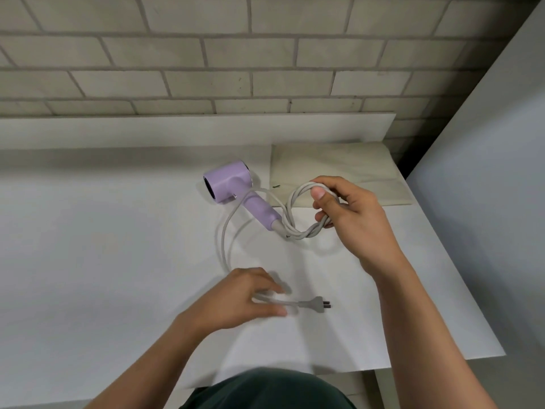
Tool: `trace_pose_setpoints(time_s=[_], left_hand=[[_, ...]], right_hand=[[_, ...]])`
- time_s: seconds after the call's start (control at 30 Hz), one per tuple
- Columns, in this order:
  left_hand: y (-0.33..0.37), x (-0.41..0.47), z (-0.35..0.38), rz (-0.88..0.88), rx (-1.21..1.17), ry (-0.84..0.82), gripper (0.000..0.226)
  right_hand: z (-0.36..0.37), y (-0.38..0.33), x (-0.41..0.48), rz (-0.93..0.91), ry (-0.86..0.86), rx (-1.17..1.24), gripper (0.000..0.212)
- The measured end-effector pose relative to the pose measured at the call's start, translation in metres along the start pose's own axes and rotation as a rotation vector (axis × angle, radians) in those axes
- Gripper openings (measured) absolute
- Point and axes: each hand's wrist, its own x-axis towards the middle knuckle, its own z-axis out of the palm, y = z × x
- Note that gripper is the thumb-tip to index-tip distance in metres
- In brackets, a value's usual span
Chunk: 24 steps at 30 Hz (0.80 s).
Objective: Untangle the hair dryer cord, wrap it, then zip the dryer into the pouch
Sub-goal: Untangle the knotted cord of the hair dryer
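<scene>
I saw the right hand (pixel 348 214), centre right, curled round twisted loops of the cord (pixel 305 233), just beside the lilac hair dryer (pixel 233 185) lying mid-frame on the table (pixel 88 231). The left hand (pixel 244 296), blurred, pinched the cord behind the plug (pixel 317 304), lower centre. The pouch (pixel 339 169) lay flat, upper right.

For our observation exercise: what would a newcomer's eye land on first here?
The lilac hair dryer lying mid-frame on the white table. Just right of it, the right hand grips a twisted loop of grey cord. Nearer, the left hand holds the cord near its plug.
</scene>
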Motion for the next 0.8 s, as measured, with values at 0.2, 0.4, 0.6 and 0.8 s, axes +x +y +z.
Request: trace_pose_setpoints(time_s=[0.2, 0.4, 0.6, 0.8], left_hand=[[0.027, 0.006, -0.035, -0.097, -0.596, 0.533, 0.015], [0.058, 0.013, -0.062, -0.059, -0.703, 0.442, 0.023], [0.056, 0.012, -0.067, -0.024, -0.354, 0.476, 0.015], [0.063, -0.001, -0.08, 0.079, 0.128, 0.352, 0.013]], right_hand=[[0.004, 0.003, 0.003, 0.116, -0.008, 0.152, 0.014], [0.025, 0.007, -0.01, 0.211, -0.126, 0.509, 0.014], [0.019, 0.023, -0.015, 0.082, -0.127, -0.234, 0.014], [0.014, 0.002, -0.011, -0.46, -0.327, -0.717, 0.069]])
